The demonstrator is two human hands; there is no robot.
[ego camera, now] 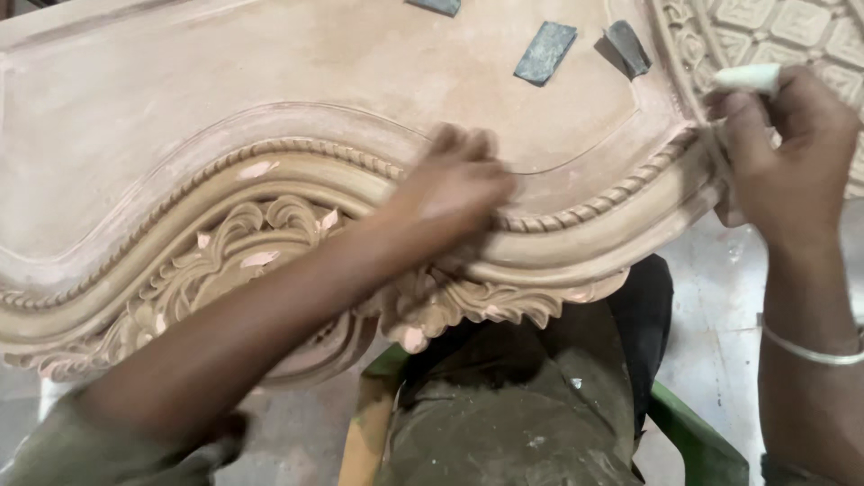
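On the rope moulding of the carved wooden panel (270, 108), my left hand (454, 184) presses down, fingers (463, 144) together and blurred; can't tell if anything's under them. My right hand (787, 148) sits at the panel's right edge, fingers clamped on a pale wad (747, 79). Three grey sandpaper pieces (545, 52) lie on the flat upper face. Panel spans my lap, above the green seat (697, 441).
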